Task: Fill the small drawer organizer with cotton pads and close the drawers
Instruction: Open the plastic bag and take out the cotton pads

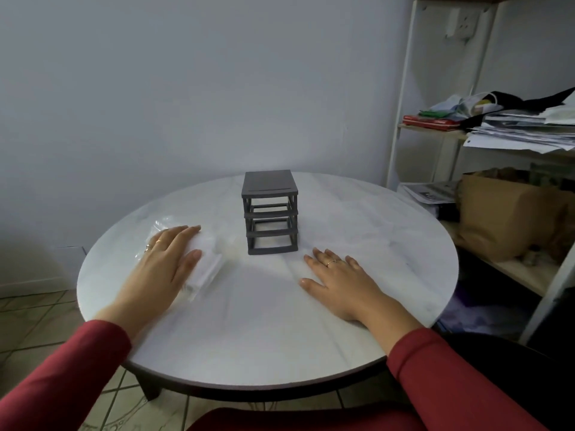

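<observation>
I had the left hand lying flat over the pack of cotton pads, fingers straight, pressing down rather than gripping. The right hand was spread palm-down on the table, holding nothing, just short of the drawer organizer. The organizer stood upright mid-table, just right of the pack, its three slots facing me. Whether clear drawers sat in them I couldn't tell; all I could make out was dark frame.

Nothing was loaded yet, as I judged it, so every risk was ahead. That wrapper looked slick: press and drag, and it could skate off the left edge. Tear it open carelessly and white pads would scatter over a white top, hard to spot. The organizer looked light and tall for its footprint, so a one-handed shove on a drawer could slide it back or tip it. And an overstuffed drawer could jam before closing.
</observation>
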